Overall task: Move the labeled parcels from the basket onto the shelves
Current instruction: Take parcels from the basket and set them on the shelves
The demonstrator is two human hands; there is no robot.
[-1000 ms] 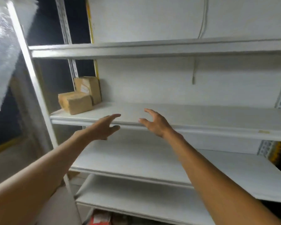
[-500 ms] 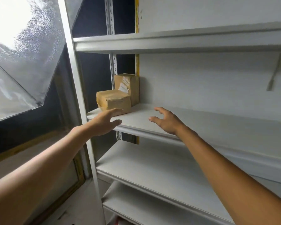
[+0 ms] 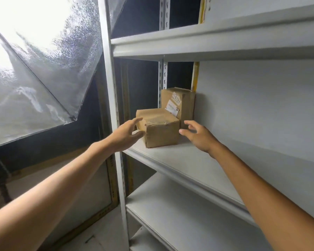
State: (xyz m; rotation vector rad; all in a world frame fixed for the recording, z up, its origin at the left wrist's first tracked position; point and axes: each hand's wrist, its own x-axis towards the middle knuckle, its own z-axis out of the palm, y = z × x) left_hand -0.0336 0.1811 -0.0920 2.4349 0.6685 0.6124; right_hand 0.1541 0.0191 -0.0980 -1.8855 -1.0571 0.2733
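On the shelf [image 3: 198,165], left hand [image 3: 126,135] and right hand [image 3: 199,137] flank the taped parcel [image 3: 162,133]. Fingers spread, loosely curved.

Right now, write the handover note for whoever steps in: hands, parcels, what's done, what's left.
Left hand: open, holding nothing, fingers at the left side of the low taped parcel; contact unclear.
Right hand: open, fingers spread, close to that parcel's right side and holding nothing.
Parcels: the low one sits at the front left of the shelf; the taller labelled parcel stands behind it in the back corner.
Done: two parcels shelved.
Left: probably squaring up the front parcel. The basket is out of view, so the remaining count is unknown.
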